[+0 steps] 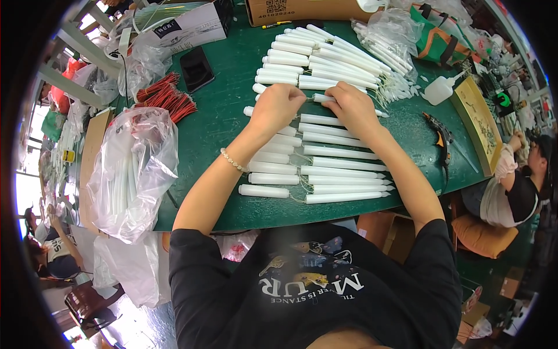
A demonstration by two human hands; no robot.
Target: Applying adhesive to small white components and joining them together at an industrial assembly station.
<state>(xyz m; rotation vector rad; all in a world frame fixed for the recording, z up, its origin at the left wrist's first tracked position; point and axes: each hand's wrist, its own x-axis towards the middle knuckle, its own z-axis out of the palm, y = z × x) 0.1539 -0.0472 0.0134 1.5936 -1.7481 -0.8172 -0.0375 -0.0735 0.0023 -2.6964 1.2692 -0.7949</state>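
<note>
Rows of white plastic candle tubes (343,165) lie on the green table, the long ones with pointed flame-shaped tips at the right. Thin wires join them to short white tubes (264,191) at their left. Above the middle of the rows, my left hand (275,109) is closed in a pinch; what its fingertips hold is too small to make out. Close beside it, my right hand (353,110) grips the left end of a long candle tube (319,98) between thumb and fingers. A small gap separates the two hands.
Red wire bundles (165,96), a black phone (196,68) and a clear bag of tubes (131,168) lie at left. To the right are a glue gun (444,139), a white squeeze bottle (440,89) and a shallow cardboard tray (478,125). Other people sit at both sides.
</note>
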